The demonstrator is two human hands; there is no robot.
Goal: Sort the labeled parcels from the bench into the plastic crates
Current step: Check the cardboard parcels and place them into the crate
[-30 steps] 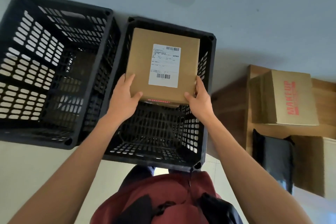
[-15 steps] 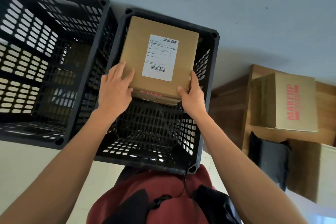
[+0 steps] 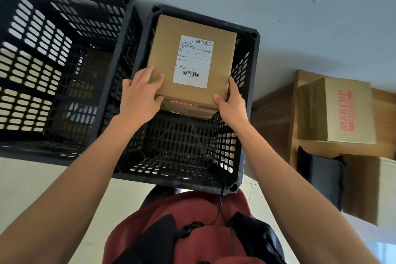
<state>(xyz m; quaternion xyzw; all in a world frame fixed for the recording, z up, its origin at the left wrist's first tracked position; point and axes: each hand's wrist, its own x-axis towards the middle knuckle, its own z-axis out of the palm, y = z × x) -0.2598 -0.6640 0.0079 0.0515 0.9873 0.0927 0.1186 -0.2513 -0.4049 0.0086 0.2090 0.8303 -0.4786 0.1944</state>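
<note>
A brown cardboard parcel (image 3: 165, 53) with a white barcode label lies inside the right black plastic crate (image 3: 246, 96), at its far end, on top of another brown parcel (image 3: 192, 110) with red print. My left hand (image 3: 140, 96) grips the top parcel's near left corner, fingers over its top face and thumb at the near edge. My right hand (image 3: 230, 103) grips its near right corner, thumb along the near edge. The left black crate (image 3: 64, 66) stands beside it, touching.
A wooden bench (image 3: 276, 113) at the right carries a cardboard box (image 3: 342, 111) printed MAKEUP, a black padded parcel (image 3: 321, 176) and another brown box (image 3: 372, 191). Both crates sit on a pale floor against a grey wall. A red garment is below.
The parcel has sunk lower into the right crate, onto the parcel beneath. My left hand's fingers have slid further over its top face.
</note>
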